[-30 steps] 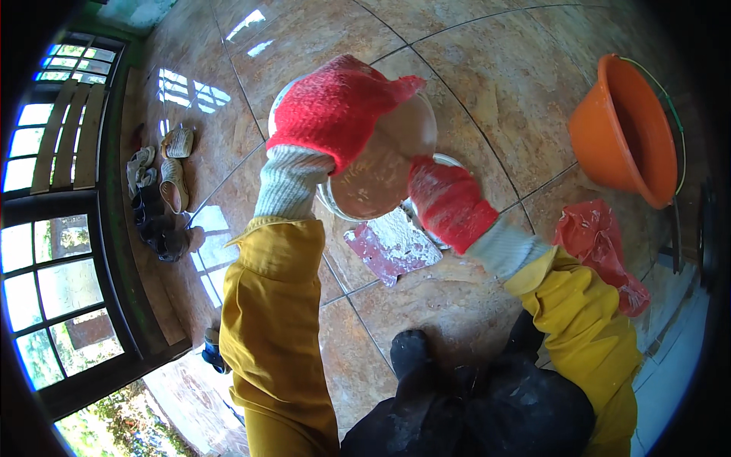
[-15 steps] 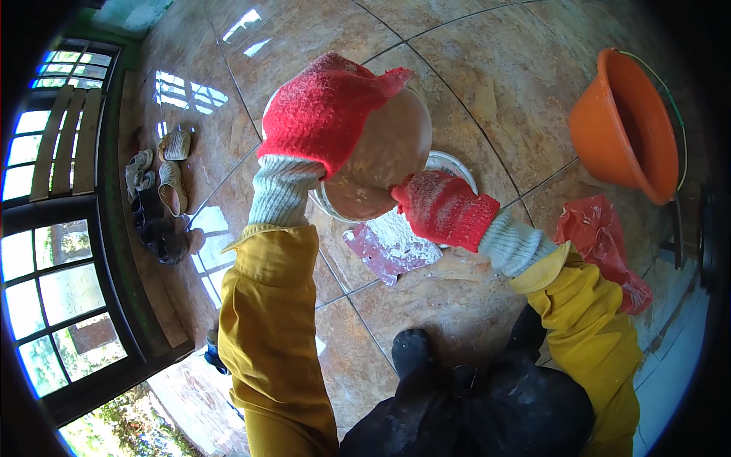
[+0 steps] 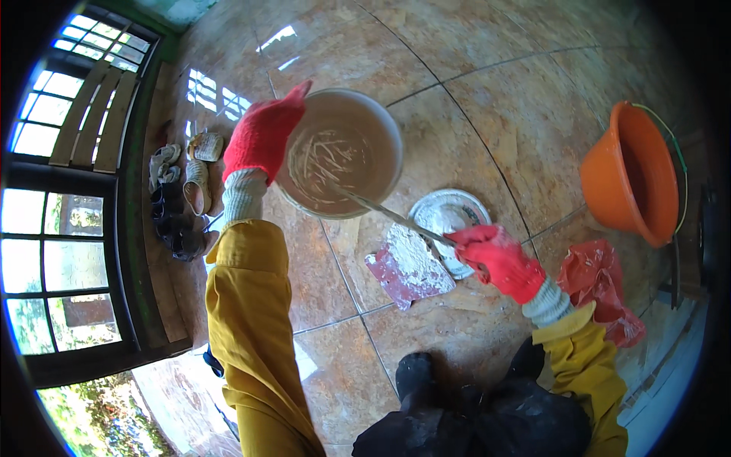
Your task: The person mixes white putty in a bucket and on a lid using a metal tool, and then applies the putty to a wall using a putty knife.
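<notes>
Left hand slid to nine o'clock on the bucket, grip hard to tell; right hand pulled to four o'clock, fingers wrapped round a stick. More mix shows.

From where I stand, no lettering, numbers or signs can be read: not on the round, pale mixing bucket at upper centre, the orange plastic bucket at right, or the crumpled red plastic bag lying below it in the frame.
</notes>
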Demonstrator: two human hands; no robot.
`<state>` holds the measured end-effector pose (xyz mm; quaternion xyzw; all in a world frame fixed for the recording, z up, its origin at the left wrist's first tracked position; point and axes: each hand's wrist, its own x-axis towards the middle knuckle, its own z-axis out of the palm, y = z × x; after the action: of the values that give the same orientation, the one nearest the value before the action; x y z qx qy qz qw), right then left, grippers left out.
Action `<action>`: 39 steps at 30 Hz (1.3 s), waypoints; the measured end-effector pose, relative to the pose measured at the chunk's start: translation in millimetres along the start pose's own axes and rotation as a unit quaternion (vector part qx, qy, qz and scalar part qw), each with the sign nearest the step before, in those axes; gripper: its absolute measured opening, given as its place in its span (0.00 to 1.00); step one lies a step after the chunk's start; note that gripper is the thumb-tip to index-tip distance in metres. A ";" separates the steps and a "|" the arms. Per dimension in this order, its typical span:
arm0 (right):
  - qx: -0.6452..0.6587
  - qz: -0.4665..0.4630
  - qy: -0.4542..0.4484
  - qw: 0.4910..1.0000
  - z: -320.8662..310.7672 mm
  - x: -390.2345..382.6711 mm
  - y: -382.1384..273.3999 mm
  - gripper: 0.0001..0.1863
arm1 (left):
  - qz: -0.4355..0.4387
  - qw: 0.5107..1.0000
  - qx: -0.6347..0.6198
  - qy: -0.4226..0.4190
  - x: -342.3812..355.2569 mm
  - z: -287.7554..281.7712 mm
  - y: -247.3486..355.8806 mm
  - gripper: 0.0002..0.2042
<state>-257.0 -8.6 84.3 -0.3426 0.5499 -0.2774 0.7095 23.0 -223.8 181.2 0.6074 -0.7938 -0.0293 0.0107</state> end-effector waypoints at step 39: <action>0.060 -0.140 0.123 0.981 19.6 -0.7 144.9 0.15 | -0.337 0.791 -0.495 -0.126 -219.3 190.3 96.0 0.20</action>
<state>-235.7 84.0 -26.8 -0.3360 0.5618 -0.4471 0.6096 -22.1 19.2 1.1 0.7389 -0.4102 -0.4960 0.1994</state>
